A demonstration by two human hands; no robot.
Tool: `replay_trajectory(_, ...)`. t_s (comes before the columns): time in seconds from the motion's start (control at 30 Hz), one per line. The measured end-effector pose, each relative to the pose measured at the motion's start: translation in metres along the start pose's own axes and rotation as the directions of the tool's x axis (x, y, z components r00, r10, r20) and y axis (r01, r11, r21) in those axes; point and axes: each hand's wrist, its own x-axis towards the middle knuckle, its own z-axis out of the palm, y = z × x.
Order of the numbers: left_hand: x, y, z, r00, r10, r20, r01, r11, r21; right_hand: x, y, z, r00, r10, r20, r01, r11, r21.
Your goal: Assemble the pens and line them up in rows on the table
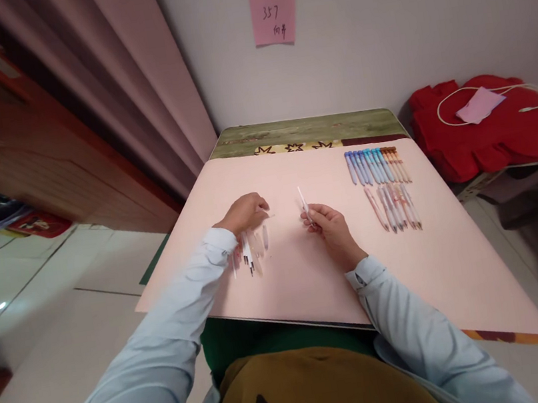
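Note:
My right hand [329,225] is closed in a pinch on a thin white pen refill [302,199] that points up and away over the pink board [449,255]. My left hand [244,212] is curled palm-down on the board, fingertips pinching a small pale part I cannot make out. Just below it lies a loose pile of pen parts [252,248], refills and clear barrels. Both sleeves are light blue.
A row of blue and orange pens [377,165] lies at the board's far right, with a second row of pale pens [394,207] below it. A red cloth with a white cable [489,121] sits right. Curtain and wooden door are left.

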Motion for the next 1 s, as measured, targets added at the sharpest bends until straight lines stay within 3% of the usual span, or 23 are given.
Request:
replay_trajectory(0.13,-0.025,-0.023,-0.023,0.962,-0.174,-0.210,0.156,0.983,-0.101,0.000,0.001,0.000,1.000,-0.002,-0.003,0.002,1.000,0.015)
replay_trajectory(0.27,-0.064,-0.042,-0.030,0.814,-0.433,-0.388,0.387,0.901,-0.194,0.000,0.004,-0.001,1.000,0.000,-0.011,0.000,1.000,0.015)
replay_trajectory(0.37,-0.090,-0.041,-0.020,0.760,-0.510,-0.403,0.429,0.859,-0.279,0.000,0.005,-0.001,1.000,-0.006,-0.006,0.006,1.000,0.007)
replay_trajectory(0.47,-0.104,-0.026,-0.002,0.784,-0.489,-0.381,0.408,0.870,-0.278,0.000,0.007,0.000,1.000,-0.017,0.000,0.017,1.000,-0.012)
replay_trajectory(0.6,-0.103,0.003,0.021,0.863,-0.316,-0.393,0.314,0.947,-0.072,0.000,0.009,0.000,1.000,-0.026,0.002,0.026,1.000,-0.014)
replay_trajectory(0.7,-0.096,0.020,0.034,0.889,-0.268,-0.373,0.282,0.959,-0.017,0.001,0.010,0.000,1.000,-0.026,-0.006,0.026,1.000,-0.002)
replay_trajectory(0.9,-0.088,0.028,0.042,0.879,-0.277,-0.388,0.274,0.960,-0.065,0.000,0.009,-0.001,1.000,-0.023,-0.005,0.023,1.000,-0.017)
replay_trajectory(1.0,-0.094,0.018,0.031,0.826,-0.314,-0.469,0.289,0.949,-0.125,0.000,0.009,-0.001,1.000,-0.022,-0.005,0.022,1.000,-0.003)
